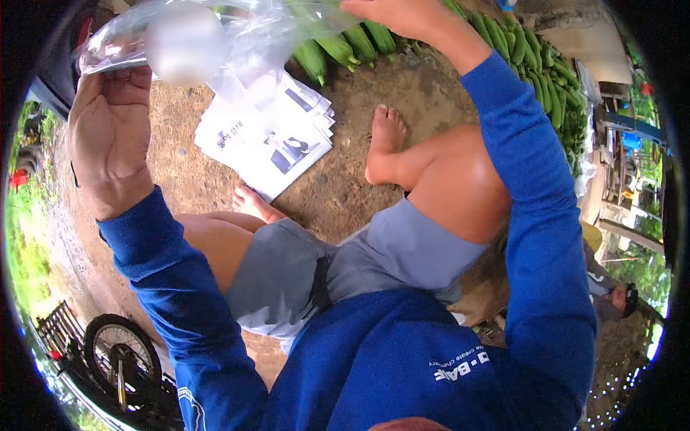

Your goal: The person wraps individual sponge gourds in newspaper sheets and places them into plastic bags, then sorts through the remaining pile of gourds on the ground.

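A clear plastic bag (251, 36) is stretched across the top of the view between my raised hands. My left hand (111, 136) grips its left end, palm toward me, the fingertips partly covered by the film. At the other end, my right hand (406, 16) pinches the bag's edge; its fingertips are near the top border. Below the bag, a stack of printed newspaper sheets (266, 147) lies fanned on the ground. Several long green gourds (338, 47) rest just behind the sheets, partly hidden by the plastic.
A large heap of green, cucumber-like vegetables (528, 57) lies at the upper right. My bare feet (387, 140) are on the dirt floor (323, 197) beside the paper. A motorcycle wheel (122, 359) stands lower left. Another person (607, 287) is at the far right.
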Available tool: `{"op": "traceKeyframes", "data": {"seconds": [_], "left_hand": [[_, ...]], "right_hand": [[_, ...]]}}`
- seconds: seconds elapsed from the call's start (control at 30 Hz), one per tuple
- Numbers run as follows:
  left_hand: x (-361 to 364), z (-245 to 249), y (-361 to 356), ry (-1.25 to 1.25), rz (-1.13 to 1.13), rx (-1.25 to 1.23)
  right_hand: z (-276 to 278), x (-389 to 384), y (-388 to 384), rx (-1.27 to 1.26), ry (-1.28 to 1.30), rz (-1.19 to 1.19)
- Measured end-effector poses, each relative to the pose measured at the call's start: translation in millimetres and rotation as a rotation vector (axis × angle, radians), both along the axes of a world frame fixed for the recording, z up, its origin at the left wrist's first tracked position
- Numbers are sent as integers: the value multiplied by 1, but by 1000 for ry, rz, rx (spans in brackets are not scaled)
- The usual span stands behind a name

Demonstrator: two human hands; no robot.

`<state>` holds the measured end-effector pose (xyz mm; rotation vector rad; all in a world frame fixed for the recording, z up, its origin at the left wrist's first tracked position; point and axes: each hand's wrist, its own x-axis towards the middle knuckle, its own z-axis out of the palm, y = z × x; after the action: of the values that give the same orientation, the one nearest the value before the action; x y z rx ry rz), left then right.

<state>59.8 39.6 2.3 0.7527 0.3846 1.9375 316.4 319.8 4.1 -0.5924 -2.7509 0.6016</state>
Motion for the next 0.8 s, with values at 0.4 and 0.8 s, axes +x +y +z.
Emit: {"op": "traceKeyframes", "data": {"seconds": [0.4,0.8], "left_hand": [[94,41,8,921,216,-678],[-8,-57,63,-95,656,-719]], "right_hand": [[17,10,51,-1252,564,-205],[-27,45,23,-348,12,-88]]}}
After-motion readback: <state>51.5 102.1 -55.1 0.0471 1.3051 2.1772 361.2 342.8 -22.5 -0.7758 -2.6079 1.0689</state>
